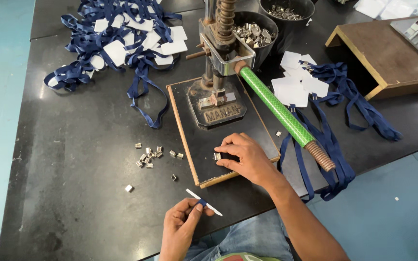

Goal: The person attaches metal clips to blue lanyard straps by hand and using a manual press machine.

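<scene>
My left hand [182, 220] pinches a thin white card edge-on with a bit of blue strap [202, 202] folded over it, near the table's front edge. My right hand [245, 157] rests on the wooden base board [189, 145] of a hand press [218, 92], its fingertips on a small metal clip [217, 156]. The press has a long lever with a green sleeve [276, 106] sloping toward the right front.
Several loose metal clips [151, 155] lie left of the board. A heap of blue straps with white cards [122, 41] sits at the back left, another pile [310, 89] right of the press. Black bowls of clips [255, 31] stand behind. A wooden stand [383, 53] is at right.
</scene>
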